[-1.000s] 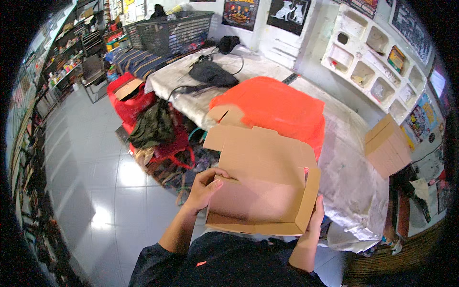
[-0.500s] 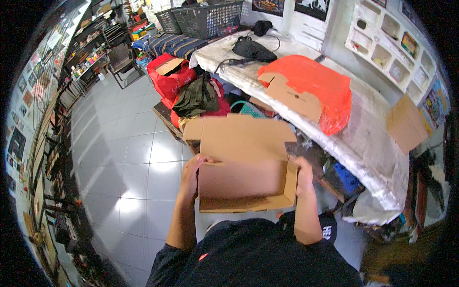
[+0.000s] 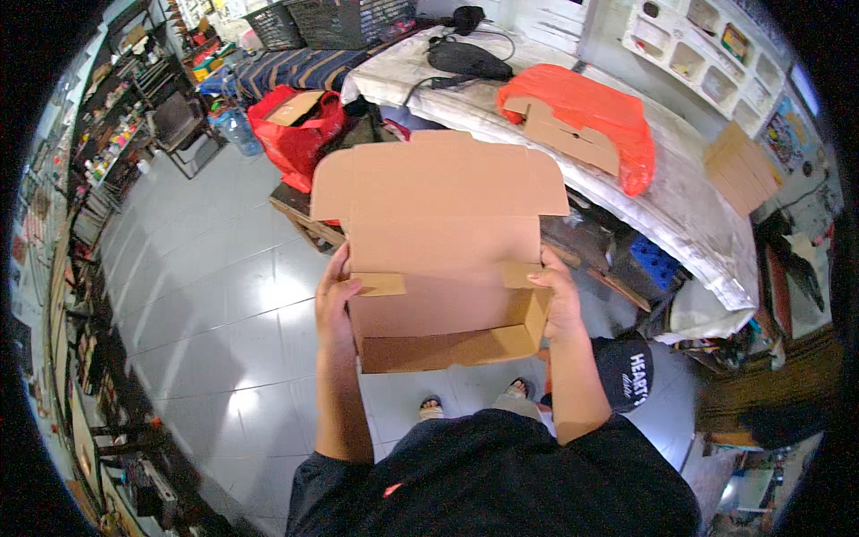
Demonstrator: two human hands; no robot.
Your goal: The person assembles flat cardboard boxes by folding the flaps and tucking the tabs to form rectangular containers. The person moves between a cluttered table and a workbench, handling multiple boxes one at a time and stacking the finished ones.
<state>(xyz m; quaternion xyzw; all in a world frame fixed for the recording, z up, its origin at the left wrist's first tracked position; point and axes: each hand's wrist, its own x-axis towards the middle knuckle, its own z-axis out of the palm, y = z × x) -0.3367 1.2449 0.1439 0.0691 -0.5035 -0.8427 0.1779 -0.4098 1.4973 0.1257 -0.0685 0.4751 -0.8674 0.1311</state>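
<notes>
Between my hands is an open brown cardboard box (image 3: pixel 438 309), its wide lid flap (image 3: pixel 438 183) standing up on the far side. My left hand (image 3: pixel 336 300) grips the box's left edge, the thumb lying on a small folded-in flap (image 3: pixel 383 285). At the right edge my right hand (image 3: pixel 560 295) holds on in the same way, its thumb on another small flap (image 3: pixel 519 275). The inside that faces me shows nothing in it. Fingers behind the cardboard are hidden.
A white-covered table (image 3: pixel 680 224) runs along the right, bearing a red-orange plastic bag (image 3: pixel 617 112), flat cardboard (image 3: pixel 564 139) and a black bag (image 3: pixel 470 59). A red bag (image 3: pixel 295 134) sits beyond the box. A black cap (image 3: pixel 626 374) is near my right forearm.
The box has tipped so its lid flap shows broader and flatter. Two small side flaps now show folded inward under my thumbs. The whole view has shifted, bringing two feet into sight.
</notes>
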